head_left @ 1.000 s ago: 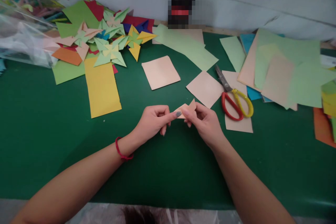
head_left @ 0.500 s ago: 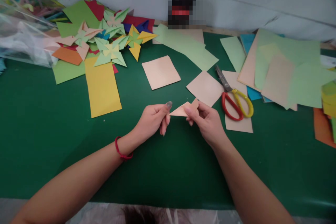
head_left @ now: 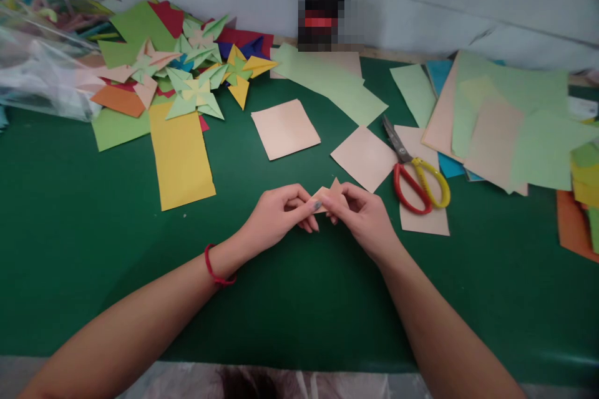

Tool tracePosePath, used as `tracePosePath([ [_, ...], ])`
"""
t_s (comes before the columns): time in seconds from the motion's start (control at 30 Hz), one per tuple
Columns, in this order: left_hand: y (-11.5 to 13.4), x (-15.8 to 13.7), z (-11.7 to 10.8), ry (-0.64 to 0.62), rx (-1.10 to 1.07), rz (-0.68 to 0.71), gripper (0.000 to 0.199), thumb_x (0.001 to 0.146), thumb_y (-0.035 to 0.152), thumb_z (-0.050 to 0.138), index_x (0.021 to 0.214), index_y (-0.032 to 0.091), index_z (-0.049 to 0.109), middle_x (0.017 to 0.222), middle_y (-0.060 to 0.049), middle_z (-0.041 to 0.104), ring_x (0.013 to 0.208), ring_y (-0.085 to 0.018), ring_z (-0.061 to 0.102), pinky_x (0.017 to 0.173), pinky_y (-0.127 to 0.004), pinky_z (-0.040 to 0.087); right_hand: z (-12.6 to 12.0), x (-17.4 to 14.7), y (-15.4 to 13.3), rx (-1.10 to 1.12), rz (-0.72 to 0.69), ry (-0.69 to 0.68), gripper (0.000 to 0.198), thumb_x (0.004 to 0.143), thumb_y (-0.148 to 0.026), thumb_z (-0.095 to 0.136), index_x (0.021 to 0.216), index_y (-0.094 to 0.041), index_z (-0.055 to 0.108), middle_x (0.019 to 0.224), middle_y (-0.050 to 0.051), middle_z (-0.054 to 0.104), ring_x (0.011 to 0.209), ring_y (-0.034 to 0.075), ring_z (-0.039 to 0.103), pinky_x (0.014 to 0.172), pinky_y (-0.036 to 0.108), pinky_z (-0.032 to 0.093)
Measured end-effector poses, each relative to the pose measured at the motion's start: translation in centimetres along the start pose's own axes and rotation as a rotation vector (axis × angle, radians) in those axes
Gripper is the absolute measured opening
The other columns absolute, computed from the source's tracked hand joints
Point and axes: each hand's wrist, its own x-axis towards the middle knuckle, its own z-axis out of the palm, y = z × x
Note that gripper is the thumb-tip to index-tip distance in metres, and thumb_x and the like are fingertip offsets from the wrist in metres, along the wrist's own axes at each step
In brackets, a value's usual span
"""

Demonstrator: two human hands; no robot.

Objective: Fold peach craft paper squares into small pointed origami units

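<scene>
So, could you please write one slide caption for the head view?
Both hands hold a folded pale paper over a green table, scissors lying nearby.

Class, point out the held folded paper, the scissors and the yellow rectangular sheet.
Held folded paper (head_left: pixel 337 191), head view: its pointed flap.
Scissors (head_left: pixel 403 151), head view: the pivot.
Yellow rectangular sheet (head_left: pixel 183 159), head view: middle of its face.

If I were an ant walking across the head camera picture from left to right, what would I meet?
Clear plastic bag, yellow paper strip, left hand, folded paper, right hand, scissors, orange paper at the right edge.
</scene>
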Motion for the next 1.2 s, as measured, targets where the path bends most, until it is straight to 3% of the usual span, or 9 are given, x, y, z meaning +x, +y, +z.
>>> tracePosePath([
  [0.23, -0.2, 0.0, 0.2, 0.049, -0.01, 0.03, 0.025, 0.085, 0.038, 0.054, 0.076, 0.014, 0.053, 0.067, -0.003, 0.067, 0.062, -0.011, 0.064, 0.063, -0.022, 0.052, 0.4, 0.1, 0.1, 0.078, 0.023, 0.014, 0.024, 0.076, -0.041, 0.064, 0.072, -0.018, 0.056, 0.063, -0.002, 0.057, 0.059, 0.011, 0.056, 0.059, 0.024, 0.046],
  [0.43, -0.2, 0.0, 0.2, 0.033, 0.016, 0.029, 0.026, 0.085, 0.038, 0.052, 0.076, 0.014, 0.053, 0.066, -0.003, 0.066, 0.062, -0.011, 0.064, 0.063, -0.023, 0.052, 0.5, -0.1, 0.2, 0.065, 0.013, 0.06, 0.025, 0.076, -0.04, 0.063, 0.071, -0.019, 0.051, 0.058, -0.004, 0.057, 0.05, 0.01, 0.055, 0.051, 0.023, 0.045],
  [0.7, 0.0, 0.1, -0.1, -0.071, 0.053, -0.013, 0.017, 0.082, 0.031, 0.056, 0.081, 0.014, 0.059, 0.075, -0.004, 0.068, 0.072, -0.012, 0.065, 0.068, -0.022, 0.051, 0.5, -0.5, 0.0, 0.035, -0.016, 0.018, 0.021, 0.079, -0.036, 0.061, 0.072, -0.019, 0.051, 0.058, -0.004, 0.054, 0.051, 0.009, 0.053, 0.051, 0.022, 0.041],
  [0.97, 0.8, 0.2, -0.8, -0.231, 0.078, -0.05, 0.018, 0.084, 0.025, 0.05, 0.088, 0.011, 0.062, 0.075, -0.006, 0.068, 0.069, -0.013, 0.064, 0.069, -0.026, 0.051, 0.7, -0.7, 0.1, -0.024, -0.045, 0.0, 0.023, 0.08, -0.037, 0.06, 0.069, -0.02, 0.049, 0.058, -0.004, 0.051, 0.051, 0.01, 0.051, 0.05, 0.023, 0.04],
  [1.2, 0.8, 0.1, -0.8, -0.205, 0.032, -0.049, 0.007, 0.078, 0.014, 0.052, 0.078, 0.014, 0.059, 0.064, 0.0, 0.064, 0.062, -0.01, 0.061, 0.063, -0.021, 0.048, 0.9, -0.8, -0.1, -0.008, -0.069, -0.023, 0.02, 0.08, -0.034, 0.061, 0.07, -0.02, 0.05, 0.059, -0.004, 0.053, 0.053, 0.01, 0.052, 0.052, 0.023, 0.04],
])
